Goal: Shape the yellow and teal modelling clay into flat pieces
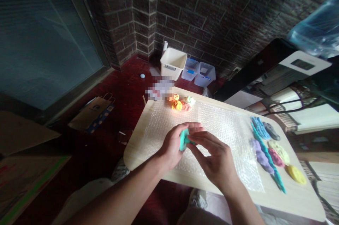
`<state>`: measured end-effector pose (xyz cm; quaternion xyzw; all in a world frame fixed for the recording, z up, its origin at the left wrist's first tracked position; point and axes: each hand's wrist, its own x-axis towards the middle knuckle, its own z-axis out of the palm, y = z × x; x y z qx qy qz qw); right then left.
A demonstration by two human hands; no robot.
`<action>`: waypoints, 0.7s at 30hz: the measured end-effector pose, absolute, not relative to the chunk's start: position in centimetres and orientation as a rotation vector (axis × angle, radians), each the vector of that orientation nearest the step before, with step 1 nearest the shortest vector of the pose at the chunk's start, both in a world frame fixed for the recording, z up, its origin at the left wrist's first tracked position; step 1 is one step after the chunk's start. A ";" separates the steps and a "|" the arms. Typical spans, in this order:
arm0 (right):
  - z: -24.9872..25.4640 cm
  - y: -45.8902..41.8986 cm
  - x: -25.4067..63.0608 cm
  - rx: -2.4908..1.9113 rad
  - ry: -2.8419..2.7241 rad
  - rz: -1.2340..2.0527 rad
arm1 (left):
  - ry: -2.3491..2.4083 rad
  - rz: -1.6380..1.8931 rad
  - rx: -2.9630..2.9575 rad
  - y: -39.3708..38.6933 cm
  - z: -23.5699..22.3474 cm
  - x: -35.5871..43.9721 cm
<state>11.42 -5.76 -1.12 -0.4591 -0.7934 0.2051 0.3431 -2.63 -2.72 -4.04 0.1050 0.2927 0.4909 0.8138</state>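
A piece of teal modelling clay (183,139) is between my two hands, over the bubble wrap (219,122) on the table. My left hand (172,145) cups it against the palm, fingers curled round its far side. The fingertips of my right hand (215,154) pinch the clay from the right. Beyond my hands sit orange clay lumps (176,105), a pinkish one (186,107) and a pale green one (189,100). To the right lie a long teal clay roll (270,158), blue clay (261,128), purple clay (261,157) and a yellow disc (296,174).
The pale wooden table (299,196) has rounded corners. Behind it, a cream bin (173,63) and two clear plastic boxes (205,74) stand by the brick wall. A paper bag (88,112) lies on the red floor at left. Cardboard boxes (26,168) are at lower left.
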 end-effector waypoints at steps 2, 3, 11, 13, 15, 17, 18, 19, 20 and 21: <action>-1.1 -5.8 11.5 -1.198 -2.068 0.536 | 0.614 1.037 0.223 -2.7 -4.1 -2.6; -1.0 -5.8 11.5 -1.203 -2.066 0.534 | 0.604 1.037 0.217 -2.7 -4.1 -2.6; -1.2 -5.8 11.6 -1.206 -2.083 0.480 | 0.580 1.032 0.240 -2.6 -4.1 -2.7; -1.1 -5.8 11.6 -1.203 -2.100 0.462 | 0.557 1.018 0.222 -2.6 -4.2 -2.7; -1.0 -5.8 11.8 -1.185 -2.123 0.433 | 0.529 1.000 0.198 -2.5 -4.4 -2.7; -1.0 -5.7 11.9 -1.150 -2.150 0.405 | 0.513 0.968 0.181 -2.4 -4.6 -2.7; -1.0 -5.7 11.9 -1.132 -2.161 0.392 | 0.510 0.948 0.170 -2.3 -4.7 -2.8; -1.0 -5.7 11.9 -1.118 -2.169 0.379 | 0.510 0.929 0.152 -2.3 -4.7 -2.8; -1.1 -5.6 11.9 -1.112 -2.172 0.367 | 0.509 0.914 0.130 -2.2 -4.8 -2.9; -1.1 -5.6 11.9 -1.112 -2.173 0.358 | 0.508 0.906 0.105 -2.1 -4.8 -3.0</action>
